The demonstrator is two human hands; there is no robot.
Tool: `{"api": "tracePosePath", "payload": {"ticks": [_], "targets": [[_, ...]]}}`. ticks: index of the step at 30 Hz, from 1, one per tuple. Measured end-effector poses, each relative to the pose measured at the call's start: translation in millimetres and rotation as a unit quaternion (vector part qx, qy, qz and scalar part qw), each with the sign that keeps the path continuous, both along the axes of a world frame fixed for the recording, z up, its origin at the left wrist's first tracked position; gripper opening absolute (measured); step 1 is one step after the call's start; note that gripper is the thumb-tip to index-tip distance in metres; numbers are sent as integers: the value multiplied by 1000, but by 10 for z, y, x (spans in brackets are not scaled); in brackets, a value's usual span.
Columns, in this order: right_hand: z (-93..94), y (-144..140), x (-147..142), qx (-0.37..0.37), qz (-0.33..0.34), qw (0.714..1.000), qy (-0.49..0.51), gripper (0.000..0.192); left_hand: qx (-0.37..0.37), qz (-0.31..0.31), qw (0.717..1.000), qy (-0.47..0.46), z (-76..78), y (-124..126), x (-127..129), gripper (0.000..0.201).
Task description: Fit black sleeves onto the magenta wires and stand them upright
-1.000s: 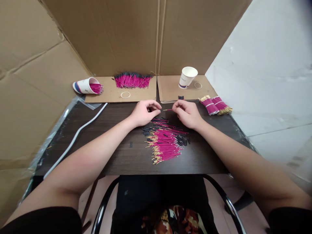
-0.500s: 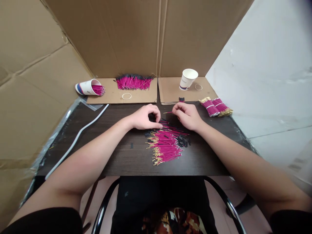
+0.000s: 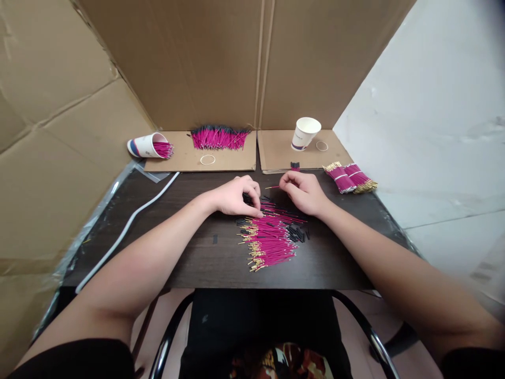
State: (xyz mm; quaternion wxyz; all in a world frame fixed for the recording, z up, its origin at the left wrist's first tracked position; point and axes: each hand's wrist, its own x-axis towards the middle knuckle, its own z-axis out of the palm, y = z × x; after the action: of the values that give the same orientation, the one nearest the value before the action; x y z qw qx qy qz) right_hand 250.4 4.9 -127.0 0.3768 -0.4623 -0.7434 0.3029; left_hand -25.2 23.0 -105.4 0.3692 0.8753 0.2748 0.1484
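My right hand [image 3: 302, 193] pinches a thin magenta wire [image 3: 275, 187] between thumb and fingers, its gold tip pointing left. Across from it, my left hand [image 3: 236, 196] is curled at the upper left edge of a loose pile of magenta wires [image 3: 272, 239]. Its thumb and index fingertip come close together; whatever lies between them is too small to make out. Gold ends of the piled wires face left and silver ends face right. Short black sleeves [image 3: 298, 233] lie at the pile's right side, with others partly hidden near my left fingers.
Behind are a row of black-tipped magenta wires [image 3: 221, 138], a small black-tipped group [image 3: 295, 166], an upright paper cup [image 3: 303, 138] and rubber bands [image 3: 208, 159]. A tipped cup [image 3: 140, 146] holds wires at left. Banded bundles [image 3: 349, 178] lie right. A white cable [image 3: 130, 216] crosses the left.
My left index finger has come down closer to the thumb at the pile. The right hand keeps its wire in nearly the same place. The whole view has shifted slightly.
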Motion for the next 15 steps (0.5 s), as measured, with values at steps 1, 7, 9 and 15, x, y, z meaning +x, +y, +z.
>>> {"api": "tracePosePath", "payload": {"ticks": [1,7,9,15], "targets": [[-2,-1,0,-1,0,1000,0,21,1,-2,1000,-4,-4,0,-4,15],[3,-2,2,2,-1,1000,-6,21,4,-1,1000,-28,-15,-9,-10,12],[9,0,4,2,0,1000,-4,21,8,5,999,-31,-16,-8,-3,13],[11,-6,1,-5,1,1000,6,21,-74,76,988,-109,-67,13,45,24]]}}
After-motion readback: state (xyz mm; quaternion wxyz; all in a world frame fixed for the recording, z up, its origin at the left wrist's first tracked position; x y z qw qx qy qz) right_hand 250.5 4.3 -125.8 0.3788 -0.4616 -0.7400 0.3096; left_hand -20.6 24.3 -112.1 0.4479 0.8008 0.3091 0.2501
